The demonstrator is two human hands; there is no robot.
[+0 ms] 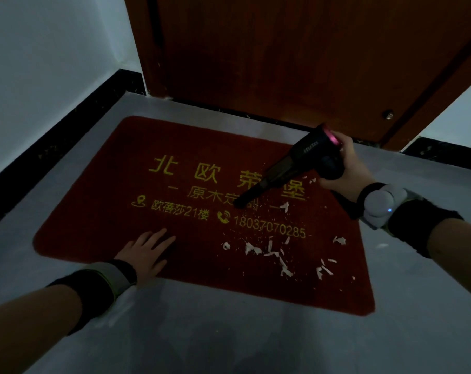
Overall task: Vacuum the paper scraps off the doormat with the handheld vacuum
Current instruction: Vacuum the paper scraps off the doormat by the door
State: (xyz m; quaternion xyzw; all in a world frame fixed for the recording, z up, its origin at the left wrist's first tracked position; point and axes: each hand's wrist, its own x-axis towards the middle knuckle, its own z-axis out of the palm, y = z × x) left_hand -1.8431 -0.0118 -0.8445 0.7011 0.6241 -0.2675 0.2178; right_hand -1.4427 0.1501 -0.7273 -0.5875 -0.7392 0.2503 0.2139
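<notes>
Your right hand [347, 168] gripped the handheld vacuum [296, 163], nozzle down on the doormat [99, 211]. Your left hand [148, 252] lay open and flat, pinning it. Vacuuming was underway; most paper scraps [272, 252] lay between your hands, so the nozzle should sweep nearer next.

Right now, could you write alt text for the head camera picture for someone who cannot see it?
A person's right hand points a black handheld vacuum nozzle-down at a red doormat strewn with white paper scraps on its right side. The left hand lies flat on the mat's near edge. A brown wooden door stands behind.
</notes>
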